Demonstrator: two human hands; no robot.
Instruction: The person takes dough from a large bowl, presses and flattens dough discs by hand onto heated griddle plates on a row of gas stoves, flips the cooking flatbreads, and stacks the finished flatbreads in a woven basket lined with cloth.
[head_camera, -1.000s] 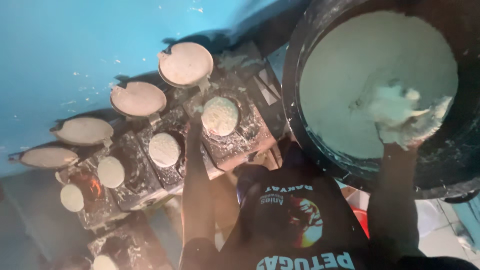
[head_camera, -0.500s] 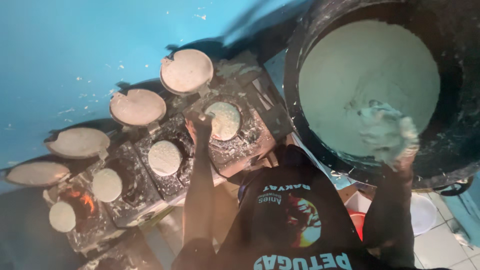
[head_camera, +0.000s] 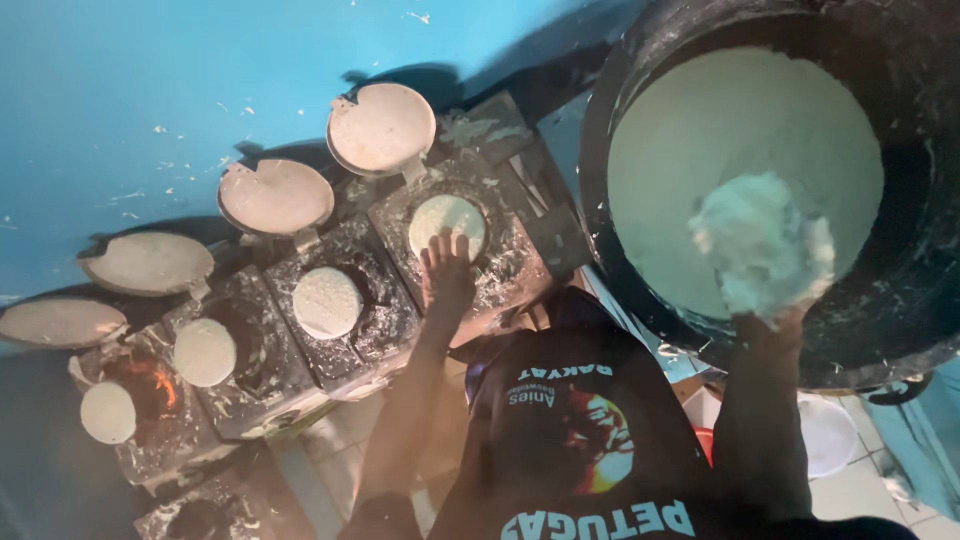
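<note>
Basin (head_camera: 905, 330): we see pale batter (head_camera: 700, 130) filling it.
Right hand (head_camera: 765, 255): our fingers cup a batter clump.
Left hand (head_camera: 447, 268): fingers spread at mould (head_camera: 446, 222).
Filled moulds: four.
Open lids (head_camera: 381, 127): four.

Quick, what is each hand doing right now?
Left hand: open, fingers on the round mold.
Right hand: coated in white batter; grip cannot be told.

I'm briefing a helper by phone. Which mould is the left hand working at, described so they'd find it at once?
Start at the big black tub of white batter. Beside it a row of sooty stove blocks runs along the blue wall. The left hand touches the batter-filled mould nearest the tub, its lid raised highest.
</note>
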